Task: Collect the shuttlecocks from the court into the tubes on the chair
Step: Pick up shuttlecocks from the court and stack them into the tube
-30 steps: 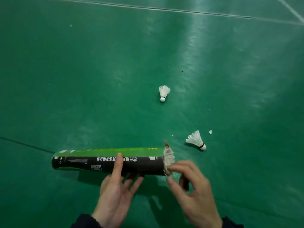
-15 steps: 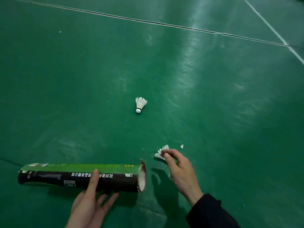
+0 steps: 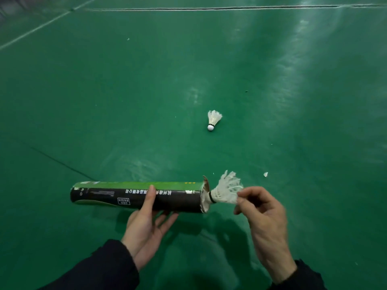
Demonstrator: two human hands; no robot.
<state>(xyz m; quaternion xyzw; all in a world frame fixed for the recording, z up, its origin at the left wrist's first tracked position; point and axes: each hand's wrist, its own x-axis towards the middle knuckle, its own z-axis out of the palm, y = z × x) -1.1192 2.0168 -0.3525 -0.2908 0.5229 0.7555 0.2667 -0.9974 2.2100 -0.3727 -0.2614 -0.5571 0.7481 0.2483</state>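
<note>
right grip: right hand (image 3: 264, 214) pinches the feather end of a shuttle (image 3: 226, 190) between thumb and fingertips, cork pointed at the tube mouth
left grip: left hand (image 3: 146, 222) cradles the tube (image 3: 136, 195) from below, thumb laid over its top, fingers loosely curled under; tube lies level, mouth toward 3 o'clock
shuttle in hand: cork end just at the torn rim of the tube mouth, black band still outside, feathers fully outside; feathers look frayed
tube: dark with green stripe, far end at 9 o'clock looks capped; how many shuttles are inside cannot be told, the mouth is blocked by the one going in
step now: inserting, cork first; judged barely started, needs a push along the tube axis
loose shuttle: second shuttle (image 3: 213, 120) lies on the floor (image 3: 125, 91) at 12 o'clock from the tube mouth, well apart, cork toward the camera
scrap: small white bit (image 3: 265, 174) on the floor at 1 o'clock from the right hand, near; looks like a feather fragment, not a shuttle
chair: not in view
done so far: one shuttle off the floor and at the mouth; earlier count unknown
left to do: seat this one, pick up the shuttle at 12 o'clock, any others outside the view, then likely get the tube to the chair
progress guess: mid-task, at least one visible pickup remaining
risk: ragged rim may snag the feathers as it slides in
</note>
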